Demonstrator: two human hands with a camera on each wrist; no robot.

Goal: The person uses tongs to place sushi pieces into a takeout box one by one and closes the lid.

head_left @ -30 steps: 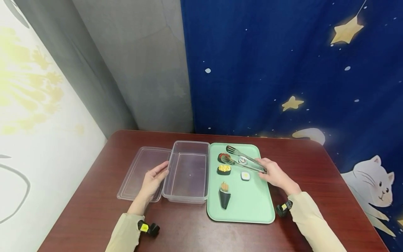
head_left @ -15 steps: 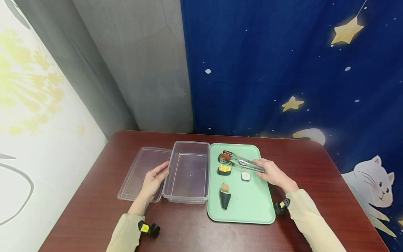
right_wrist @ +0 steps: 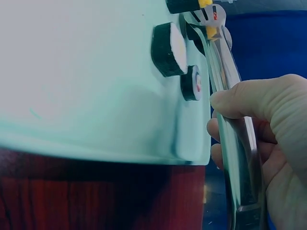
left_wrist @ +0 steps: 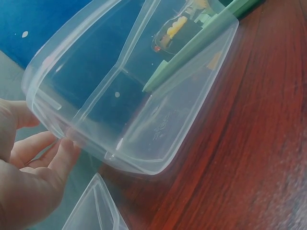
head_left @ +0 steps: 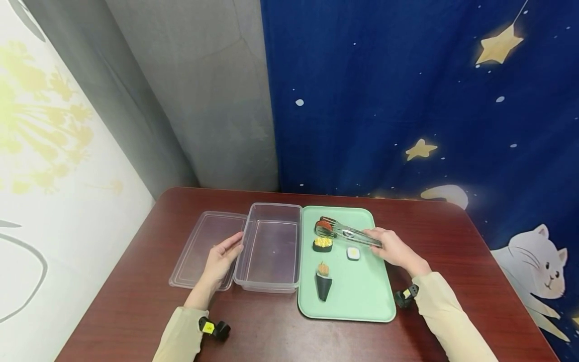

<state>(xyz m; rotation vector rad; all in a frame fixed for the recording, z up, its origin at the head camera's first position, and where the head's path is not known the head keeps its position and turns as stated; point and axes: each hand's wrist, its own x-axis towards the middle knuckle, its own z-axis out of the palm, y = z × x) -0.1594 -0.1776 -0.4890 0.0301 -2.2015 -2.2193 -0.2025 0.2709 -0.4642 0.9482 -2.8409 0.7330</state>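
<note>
My right hand (head_left: 391, 246) holds metal tongs (right_wrist: 235, 143), thumb on one side and fingers on the other. In the head view the slotted tong ends lie around a red-topped sushi piece (head_left: 323, 226) at the back left of the green tray (head_left: 362, 296). Beneath the tong arms, a small round sushi roll (right_wrist: 192, 84) is partly covered. My left hand (head_left: 220, 259) grips the rim of a clear plastic container (left_wrist: 158, 165) at its left side, thumb and fingertips at the edge. Nothing lies in the container.
A yellow-topped sushi (head_left: 322, 244), a square white roll (head_left: 353, 253) and a dark cone hand roll (head_left: 323, 286) sit on the tray. Left of the container lies its clear lid (head_left: 203, 246), partly behind my left hand. The tray stands against the container's right side.
The tongs have narrowed, their ends coming together about the red-topped sushi, which has shifted slightly to the right. My left hand and the container keep their place.
</note>
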